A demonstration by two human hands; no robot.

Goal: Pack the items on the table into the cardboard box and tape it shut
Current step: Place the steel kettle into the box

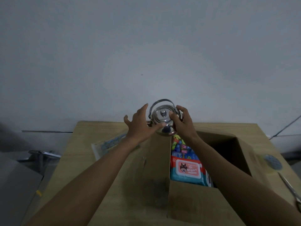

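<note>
The kettle (163, 119), a small round one of polished steel with a domed lid and a knob (162, 113) at its centre, is held in the air over the far edge of the cardboard box (146, 168), lid tipped toward the camera. Its thin bail handle (160, 101) stands up and arcs from left to right across the far side. The body is round, so it has no real long axis, and I cannot make out the spout for certain. The right hand (182, 123) grips it, thumb pressed on the lid and fingers curled round the right flank. The left hand (140, 126) is spread wide beside it, fingers straight, with one finger laid across the lower front of the body. The right hand seems to carry the weight, with the left as a guide. The box's opening lies below the kettle and nearer the person, so the coming move looks like a lowering toward the body. Inside the box, a pack of wipes (187, 168) lies flat at the near left and bright toy blocks (179, 145) beyond it, while the right part is dark. Left of the box a clear bag of coloured pieces (110, 144) lies on the table (78, 144). Right of the box sit a roll of tape (273, 162) and scissors (291, 188).
</note>
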